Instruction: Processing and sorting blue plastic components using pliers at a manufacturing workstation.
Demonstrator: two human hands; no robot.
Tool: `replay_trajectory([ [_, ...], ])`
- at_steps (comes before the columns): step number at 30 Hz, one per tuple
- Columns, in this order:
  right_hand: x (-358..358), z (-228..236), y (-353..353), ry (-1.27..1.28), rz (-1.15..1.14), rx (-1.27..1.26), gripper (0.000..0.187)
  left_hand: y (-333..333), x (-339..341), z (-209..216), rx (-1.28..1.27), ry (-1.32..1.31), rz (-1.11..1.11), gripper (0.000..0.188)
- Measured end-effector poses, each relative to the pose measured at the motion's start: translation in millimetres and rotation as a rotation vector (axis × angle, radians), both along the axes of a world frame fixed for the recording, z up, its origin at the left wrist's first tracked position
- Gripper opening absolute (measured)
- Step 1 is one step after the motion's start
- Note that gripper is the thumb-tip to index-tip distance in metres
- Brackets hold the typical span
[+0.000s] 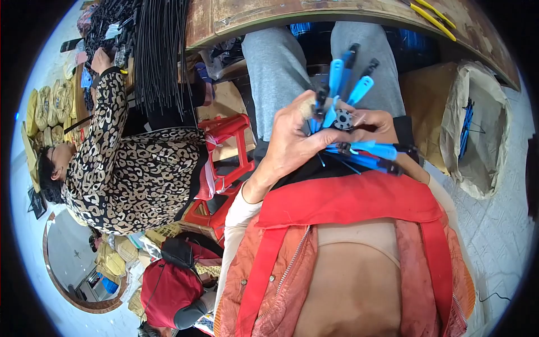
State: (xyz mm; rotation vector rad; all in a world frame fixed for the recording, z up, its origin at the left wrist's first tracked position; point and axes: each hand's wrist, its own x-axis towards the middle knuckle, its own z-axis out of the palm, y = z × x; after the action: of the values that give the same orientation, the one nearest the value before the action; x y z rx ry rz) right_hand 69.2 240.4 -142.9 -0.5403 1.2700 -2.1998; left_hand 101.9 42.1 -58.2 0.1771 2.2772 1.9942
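Observation:
Above my lap, both hands are closed around a bunch of blue plastic strips with black ends. The strips fan out upward and to the right, some blurred by motion. At the middle of the bunch sits a round black slotted hub, its toothed face turned up. My left hand grips the bunch from the left, its thumb just below the hub. From the right, my right hand has its fingers at the hub's edge and is partly hidden by the strips. How the strips join the hub cannot be made out.
A wooden table runs along the far side, with yellow-handled pliers on it. At right stands an open paper sack holding blue strips. Long black rods hang at left, near a co-worker in a patterned top and red stools.

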Motion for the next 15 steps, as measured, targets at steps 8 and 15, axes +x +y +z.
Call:
replay_trajectory([
  [8,5,0,-8,0.028,-0.034,0.022,0.010,2,-6,11,-0.126,0.178,0.077,0.028],
  [15,-6,22,-5,-0.013,-0.046,0.159,0.014,-7,-28,15,-0.262,0.275,-0.106,0.020],
])
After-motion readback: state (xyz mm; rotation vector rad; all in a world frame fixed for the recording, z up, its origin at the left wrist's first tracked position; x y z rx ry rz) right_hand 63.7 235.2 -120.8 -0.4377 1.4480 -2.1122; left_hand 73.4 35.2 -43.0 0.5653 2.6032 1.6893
